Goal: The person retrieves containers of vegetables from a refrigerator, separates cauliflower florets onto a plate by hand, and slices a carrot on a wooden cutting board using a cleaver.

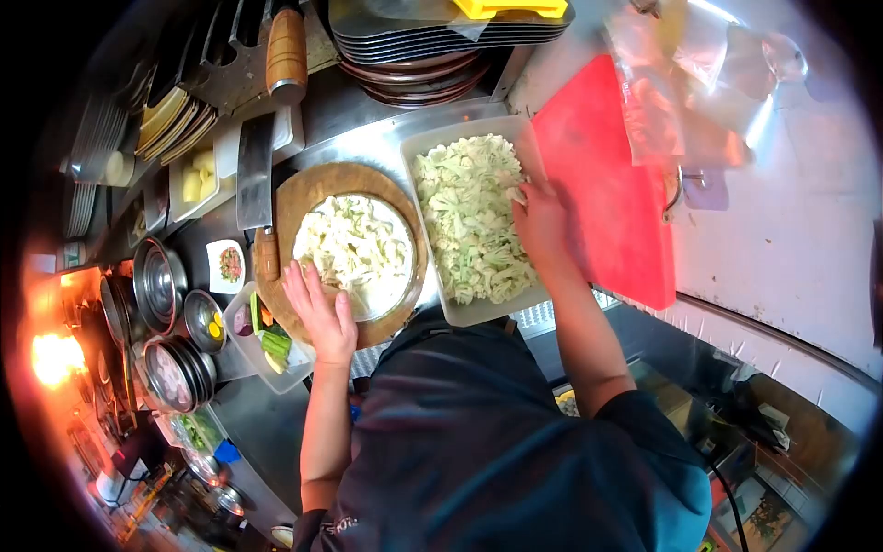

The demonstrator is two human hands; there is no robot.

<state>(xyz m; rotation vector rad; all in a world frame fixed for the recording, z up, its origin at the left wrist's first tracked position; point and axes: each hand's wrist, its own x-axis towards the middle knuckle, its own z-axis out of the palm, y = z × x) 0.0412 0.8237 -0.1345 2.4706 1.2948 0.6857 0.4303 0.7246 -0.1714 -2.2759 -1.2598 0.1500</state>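
Observation:
A round wooden chopping block [293,193] bears a white plate [384,293] with cut cauliflower [354,241] heaped on it. My left hand [322,317] is by the plate's near left edge, fingers stretched out and holding nothing. To the right of the block, a pale plastic tub [471,315] is full of cauliflower florets [469,221]. Over the tub's right side reaches my right hand [543,225], its fingertips curled around cauliflower pieces; the fingers are partly hidden. A cleaver [255,175] lies at the block's left edge, its wooden handle on the block.
A red cutting board [602,189] lies right of the tub, with clear plastic bags [699,83] beyond. Left are a small dish of chopped peppers [226,265], a vegetable container [302,370] and metal bowls [158,283]. Stacked plates [414,75] stand at the back. A flame [57,359] burns far left.

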